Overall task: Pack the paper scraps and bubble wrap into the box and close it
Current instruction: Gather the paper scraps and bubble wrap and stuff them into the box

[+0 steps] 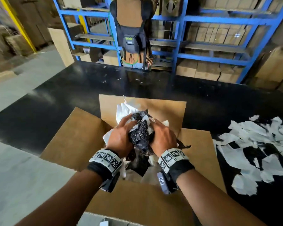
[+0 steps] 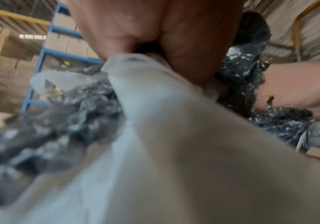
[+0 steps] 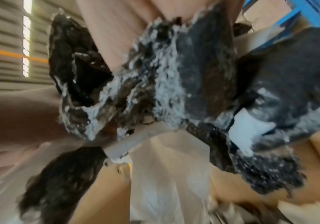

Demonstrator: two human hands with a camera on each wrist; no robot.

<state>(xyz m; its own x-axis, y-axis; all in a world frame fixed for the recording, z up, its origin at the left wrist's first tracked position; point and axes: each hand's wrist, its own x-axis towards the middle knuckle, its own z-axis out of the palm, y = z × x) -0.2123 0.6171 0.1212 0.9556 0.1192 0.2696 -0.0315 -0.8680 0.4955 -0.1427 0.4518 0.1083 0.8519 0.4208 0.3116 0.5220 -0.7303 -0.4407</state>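
While both hands work above the open brown cardboard box (image 1: 75,141), the left hand (image 1: 119,137) grips a crumpled white sheet of paper (image 1: 124,111) together with the wad of dark, bumpy bubble wrap (image 1: 140,132), fingers curled round them. The right hand (image 1: 163,138) clutches the same wad from the other side, fingers bent into it. The bundle sits over the box's opening, its four flaps spread outward. Torn white paper scraps (image 1: 258,144) lie scattered on the black bench (image 1: 72,88) just right of the box.
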